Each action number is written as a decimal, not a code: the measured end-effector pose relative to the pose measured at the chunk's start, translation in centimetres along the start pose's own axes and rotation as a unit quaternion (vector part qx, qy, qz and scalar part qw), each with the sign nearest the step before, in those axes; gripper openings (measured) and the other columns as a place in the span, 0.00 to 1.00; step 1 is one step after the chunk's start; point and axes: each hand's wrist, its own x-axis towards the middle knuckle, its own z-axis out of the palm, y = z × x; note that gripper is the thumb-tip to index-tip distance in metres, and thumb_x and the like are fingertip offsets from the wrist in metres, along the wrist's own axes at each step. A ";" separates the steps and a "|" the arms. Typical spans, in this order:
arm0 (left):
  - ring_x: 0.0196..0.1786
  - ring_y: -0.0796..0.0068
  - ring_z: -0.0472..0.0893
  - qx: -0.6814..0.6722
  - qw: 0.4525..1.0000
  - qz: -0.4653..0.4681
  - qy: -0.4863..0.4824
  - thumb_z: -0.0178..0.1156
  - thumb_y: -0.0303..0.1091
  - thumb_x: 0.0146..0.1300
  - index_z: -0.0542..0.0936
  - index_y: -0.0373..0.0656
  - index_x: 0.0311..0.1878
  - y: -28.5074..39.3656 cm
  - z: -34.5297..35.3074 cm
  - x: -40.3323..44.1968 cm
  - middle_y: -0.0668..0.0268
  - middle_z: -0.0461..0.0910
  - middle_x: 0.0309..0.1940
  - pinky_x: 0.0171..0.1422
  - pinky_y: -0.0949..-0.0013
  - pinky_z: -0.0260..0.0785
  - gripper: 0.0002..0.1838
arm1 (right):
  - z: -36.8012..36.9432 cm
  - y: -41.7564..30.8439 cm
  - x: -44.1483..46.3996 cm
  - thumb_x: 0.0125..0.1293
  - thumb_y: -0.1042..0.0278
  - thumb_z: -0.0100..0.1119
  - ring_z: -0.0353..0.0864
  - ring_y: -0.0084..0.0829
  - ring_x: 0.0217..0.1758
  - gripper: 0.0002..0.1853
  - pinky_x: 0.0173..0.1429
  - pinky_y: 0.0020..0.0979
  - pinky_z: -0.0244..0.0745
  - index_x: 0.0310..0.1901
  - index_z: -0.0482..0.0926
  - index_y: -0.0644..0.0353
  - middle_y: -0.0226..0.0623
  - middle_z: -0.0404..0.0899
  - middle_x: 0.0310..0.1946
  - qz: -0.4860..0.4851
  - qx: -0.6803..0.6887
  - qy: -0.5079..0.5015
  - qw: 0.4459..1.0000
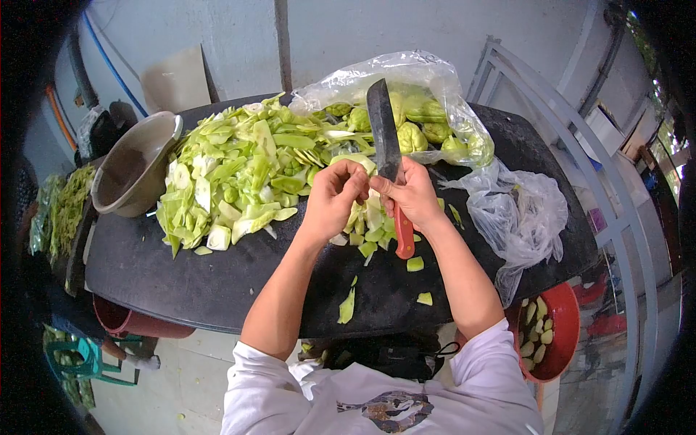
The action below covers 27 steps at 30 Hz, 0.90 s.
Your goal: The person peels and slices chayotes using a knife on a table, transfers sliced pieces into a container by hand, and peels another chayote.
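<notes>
My right hand (412,194) grips a large knife (385,130) by its orange-red handle, with the dark, broad blade pointing up and away. Close beside it, my left hand (337,197) is closed, its fingertips pinched at a pale green piece of chayote (357,161) that is partly hidden. Below and behind both hands lie small cut green pieces (373,233) on the black table (217,290). To the left of my hands spreads a big heap of green peelings and slices (239,167). Whole chayotes (412,136) sit beyond the knife in a clear plastic bag (428,69).
A grey basin (138,163) tilts at the table's left edge. Crumpled clear plastic (518,217) lies at the right. Beneath the right edge stands a red tub (562,333) with pale pieces inside. A grey metal railing (616,225) runs along the right. A green stool (87,359) stands lower left.
</notes>
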 end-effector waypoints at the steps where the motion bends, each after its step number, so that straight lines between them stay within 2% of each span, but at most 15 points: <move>1: 0.30 0.82 0.75 -0.017 1.000 0.009 0.005 0.56 0.35 0.73 0.76 0.38 0.36 0.0 -0.1 0.0 0.70 0.77 0.26 0.38 0.74 0.69 0.11 | 0.0 0.1 0.0 0.59 0.58 0.76 0.71 0.16 0.16 0.20 0.19 0.21 0.65 0.38 0.71 0.57 0.23 0.74 0.19 -0.004 0.002 -0.003 1.000; 7: 0.31 0.79 0.78 -0.033 0.999 -0.014 0.023 0.55 0.37 0.74 0.75 0.41 0.37 0.1 -0.5 0.2 0.70 0.77 0.28 0.38 0.72 0.71 0.11 | -0.1 -0.4 -0.1 0.61 0.59 0.74 0.71 0.18 0.15 0.19 0.19 0.23 0.65 0.36 0.70 0.57 0.24 0.72 0.17 0.022 -0.012 0.015 1.000; 17: 0.29 0.80 0.77 -0.018 0.999 -0.012 0.048 0.57 0.37 0.73 0.79 0.38 0.35 0.1 -0.4 0.3 0.70 0.78 0.26 0.36 0.74 0.69 0.13 | -0.2 -0.5 -0.1 0.66 0.53 0.68 0.70 0.19 0.15 0.18 0.19 0.24 0.65 0.37 0.71 0.58 0.26 0.72 0.18 0.031 0.010 0.014 0.999; 20: 0.27 0.82 0.76 0.059 0.995 -0.018 0.081 0.62 0.35 0.70 0.80 0.37 0.33 0.0 -0.8 0.3 0.70 0.79 0.23 0.33 0.75 0.68 0.11 | -0.2 -0.6 -0.2 0.66 0.51 0.68 0.71 0.19 0.15 0.19 0.19 0.24 0.66 0.39 0.72 0.57 0.26 0.73 0.19 0.053 0.035 0.022 0.998; 22: 0.25 0.84 0.74 0.160 0.978 -0.033 0.129 0.67 0.33 0.65 0.81 0.37 0.31 0.4 -1.0 0.4 0.70 0.78 0.20 0.31 0.76 0.65 0.10 | -0.3 -0.4 -0.1 0.66 0.50 0.68 0.71 0.19 0.15 0.20 0.19 0.24 0.68 0.39 0.72 0.57 0.26 0.73 0.19 0.041 0.040 0.036 0.998; 23: 0.25 0.84 0.74 0.160 0.978 -0.033 0.129 0.67 0.33 0.65 0.81 0.37 0.31 0.2 -1.3 0.4 0.70 0.78 0.20 0.31 0.76 0.65 0.10 | -0.3 -0.4 -0.1 0.66 0.50 0.68 0.71 0.19 0.15 0.20 0.19 0.24 0.68 0.39 0.72 0.57 0.26 0.73 0.19 0.041 0.041 0.035 0.998; 27: 0.26 0.84 0.74 0.258 0.953 -0.011 0.161 0.67 0.29 0.62 0.84 0.35 0.39 -0.6 -1.9 0.6 0.71 0.79 0.22 0.32 0.76 0.66 0.07 | -0.5 -0.5 0.0 0.66 0.49 0.67 0.71 0.18 0.15 0.20 0.19 0.23 0.69 0.40 0.72 0.57 0.27 0.73 0.20 0.043 0.027 0.031 0.998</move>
